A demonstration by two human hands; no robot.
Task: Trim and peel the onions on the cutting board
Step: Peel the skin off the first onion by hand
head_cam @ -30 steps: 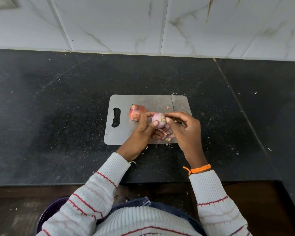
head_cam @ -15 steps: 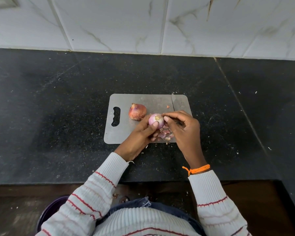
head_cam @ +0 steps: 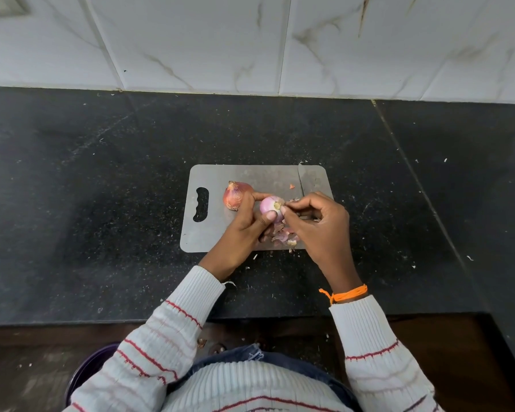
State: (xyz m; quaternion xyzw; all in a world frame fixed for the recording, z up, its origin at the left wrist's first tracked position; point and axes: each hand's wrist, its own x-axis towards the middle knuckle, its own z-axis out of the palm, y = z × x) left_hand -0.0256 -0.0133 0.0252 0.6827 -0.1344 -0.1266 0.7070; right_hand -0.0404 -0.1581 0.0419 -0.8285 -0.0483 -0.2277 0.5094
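Note:
A grey cutting board (head_cam: 220, 236) lies on the black counter. My left hand (head_cam: 243, 228) grips a pale pink peeled onion (head_cam: 268, 205) just above the board, thumb and forefinger curled round it. Fingertips of my right hand (head_cam: 318, 226) pinch at the onion's root end. An unpeeled brown-red onion (head_cam: 235, 195) sits on the board just left of my left hand. A knife blade (head_cam: 308, 179) lies along the board's right side, its handle hidden under my right hand. Peeled skins (head_cam: 283, 234) are heaped on the board below the held onion.
The black stone counter (head_cam: 101, 233) runs back to a white tiled wall (head_cam: 250, 40). Small skin scraps (head_cam: 254, 257) dot the counter near the board. A dark purple bin (head_cam: 89, 367) stands below the counter's front edge at lower left.
Both hands have turned the peeled onion and shifted it a little toward the unpeeled one. My right fingertips now pinch at its root end.

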